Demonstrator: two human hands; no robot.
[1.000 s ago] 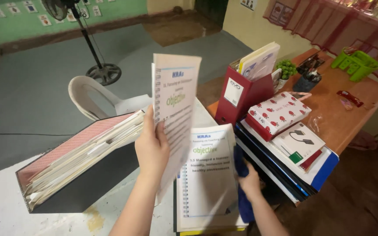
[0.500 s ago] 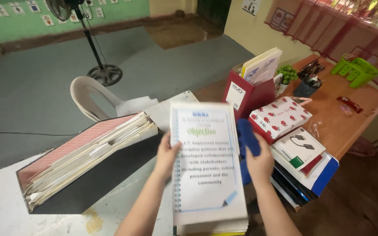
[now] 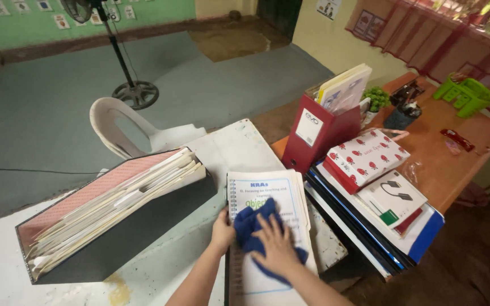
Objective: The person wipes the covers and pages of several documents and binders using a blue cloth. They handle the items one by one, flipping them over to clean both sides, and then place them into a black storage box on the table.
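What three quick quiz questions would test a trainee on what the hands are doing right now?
1. True or false: the right hand presses a blue cloth flat on the top printed sheet of the paper stack.
2. Where is the left hand? A) on the large black binder B) at the left edge of the stack C) on the red file box
3. Fill in: the white box with red shapes lies on a pile of folders to the ____ of the stack.

Key: 1 true; 2 B; 3 right.
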